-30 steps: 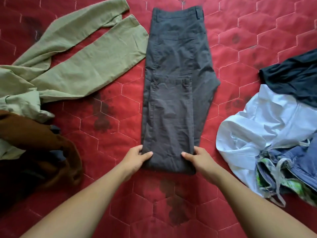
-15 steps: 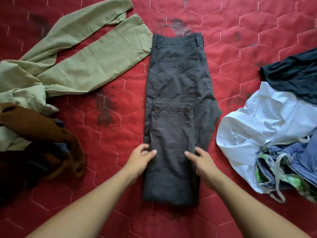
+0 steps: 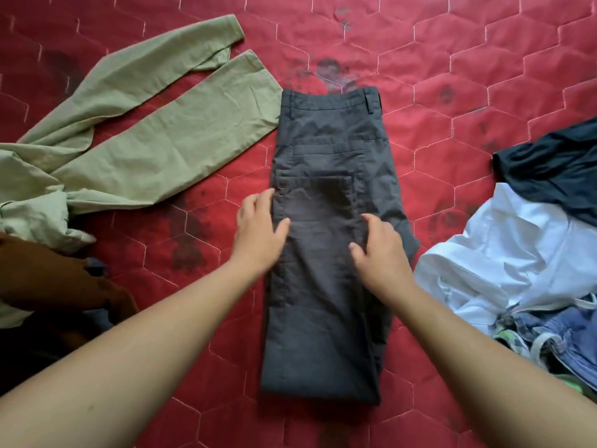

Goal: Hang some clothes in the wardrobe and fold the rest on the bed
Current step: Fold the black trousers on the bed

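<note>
Dark grey trousers (image 3: 326,295) lie folded lengthwise on the red quilted bed (image 3: 452,76), waistband at the far end, leg hems doubled back onto the seat. My left hand (image 3: 258,227) rests flat with straight fingers on the left edge of the folded-over leg. My right hand (image 3: 378,244) lies on the right side of the same layer, fingers lightly bent and pressing the cloth. Neither hand pinches the fabric.
Olive green trousers (image 3: 155,137) sprawl at the left, with a brown garment (image 3: 55,279) below them. On the right is a pile: a dark navy garment (image 3: 555,169), a white shirt (image 3: 504,253) and blue denim (image 3: 562,334).
Both hands have slid from the near folded end of the grey trousers up along the cloth towards the waistband. The view has tipped, so the trousers sit lower in the frame.
</note>
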`<act>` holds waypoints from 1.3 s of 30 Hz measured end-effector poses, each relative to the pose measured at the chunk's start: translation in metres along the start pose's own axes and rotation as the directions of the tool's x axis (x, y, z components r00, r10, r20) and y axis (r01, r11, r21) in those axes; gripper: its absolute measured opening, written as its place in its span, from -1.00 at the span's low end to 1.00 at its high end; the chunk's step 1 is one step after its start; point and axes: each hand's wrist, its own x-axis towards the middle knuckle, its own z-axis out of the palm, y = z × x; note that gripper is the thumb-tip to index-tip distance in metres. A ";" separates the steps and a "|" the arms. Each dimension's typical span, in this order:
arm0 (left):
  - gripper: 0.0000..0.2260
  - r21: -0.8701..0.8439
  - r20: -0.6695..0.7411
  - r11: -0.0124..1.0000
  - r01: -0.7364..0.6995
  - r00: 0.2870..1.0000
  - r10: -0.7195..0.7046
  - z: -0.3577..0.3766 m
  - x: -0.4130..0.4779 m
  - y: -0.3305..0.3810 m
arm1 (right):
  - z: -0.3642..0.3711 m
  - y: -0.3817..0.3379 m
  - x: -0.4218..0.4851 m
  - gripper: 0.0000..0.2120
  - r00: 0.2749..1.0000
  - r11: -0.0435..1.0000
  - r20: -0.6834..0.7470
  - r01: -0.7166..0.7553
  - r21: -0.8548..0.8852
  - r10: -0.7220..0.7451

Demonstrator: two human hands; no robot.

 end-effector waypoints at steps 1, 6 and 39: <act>-0.40 0.180 0.016 0.979 -0.097 0.995 0.096 0.009 0.000 0.000 | 0.006 0.005 0.000 -0.42 0.993 0.977 -0.029 0.104 -0.188 -0.112; -0.36 0.637 0.223 0.650 -0.416 0.906 0.361 0.058 0.023 -0.008 | 0.032 0.023 0.028 -0.32 0.922 0.742 0.118 0.368 -0.560 -0.368; -0.33 0.651 0.365 0.617 -0.442 0.895 0.256 0.080 0.003 -0.017 | 0.036 0.062 0.008 -0.21 0.977 0.783 0.100 0.209 -0.586 -0.186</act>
